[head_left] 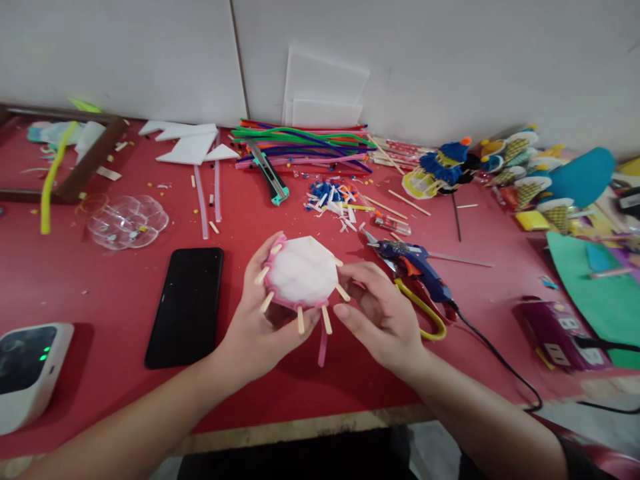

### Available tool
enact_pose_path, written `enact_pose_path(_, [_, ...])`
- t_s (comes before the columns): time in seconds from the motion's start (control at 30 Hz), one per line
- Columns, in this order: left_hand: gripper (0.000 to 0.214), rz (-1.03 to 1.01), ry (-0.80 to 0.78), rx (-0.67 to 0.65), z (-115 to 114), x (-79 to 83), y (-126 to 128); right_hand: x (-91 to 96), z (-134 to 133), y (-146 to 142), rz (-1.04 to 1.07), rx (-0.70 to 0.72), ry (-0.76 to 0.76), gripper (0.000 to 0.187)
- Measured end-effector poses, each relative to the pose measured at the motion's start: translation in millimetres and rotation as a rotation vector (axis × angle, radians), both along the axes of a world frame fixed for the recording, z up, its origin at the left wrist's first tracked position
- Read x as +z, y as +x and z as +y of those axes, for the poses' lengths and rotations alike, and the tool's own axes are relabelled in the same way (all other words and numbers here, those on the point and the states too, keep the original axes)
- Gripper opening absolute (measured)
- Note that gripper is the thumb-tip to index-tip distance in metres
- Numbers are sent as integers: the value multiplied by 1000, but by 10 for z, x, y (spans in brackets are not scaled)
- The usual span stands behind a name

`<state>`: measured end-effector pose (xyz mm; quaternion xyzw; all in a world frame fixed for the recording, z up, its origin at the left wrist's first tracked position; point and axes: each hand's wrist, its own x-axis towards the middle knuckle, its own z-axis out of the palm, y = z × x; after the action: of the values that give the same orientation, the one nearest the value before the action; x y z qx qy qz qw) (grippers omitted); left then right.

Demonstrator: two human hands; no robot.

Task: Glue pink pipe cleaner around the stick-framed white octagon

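Observation:
A white many-sided piece with short wooden sticks standing out round its rim is held up over the table's front part. Pink pipe cleaner winds between the sticks along its left and lower sides, and a loose pink end hangs below. My left hand is closed round the piece's left side, thumb under the lower edge. At the right edge, my right hand has its bent fingertips against or very near a stick, with the thumb apart from the fingers. Whether those fingertips touch the piece is unclear.
A black phone lies left of my hands. To the right are a blue glue gun with its cord, yellow-handled scissors and a purple power box. Behind lie a box cutter, pipe cleaners and scraps.

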<state>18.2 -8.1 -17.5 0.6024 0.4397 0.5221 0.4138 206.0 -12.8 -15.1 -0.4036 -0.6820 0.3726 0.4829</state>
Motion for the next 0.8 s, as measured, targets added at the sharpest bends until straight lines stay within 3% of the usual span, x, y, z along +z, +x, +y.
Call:
enact_pose_path(0.13, [63,144,153,-90,-29,-58,-52,-25,26,-16,97,56,-58,44])
enact_pose_path(0.4, [89,151,120,-116,-90,-32,-40,38,31,-49,-27,-17,26,41])
enact_pose_path(0.5, [92,93,8,-142,-91,-10,-45,43,36,-34,-68,-30,31,44])
enact_pose_path(0.63, [79,-12,-200,-202,-90,5,-47,53,50,-13,-170,-91,88,44])
enact_pose_path(0.8, [62,-103,-263,-195,-78,70,-3,28,42,-23,-117,-103,56,50])
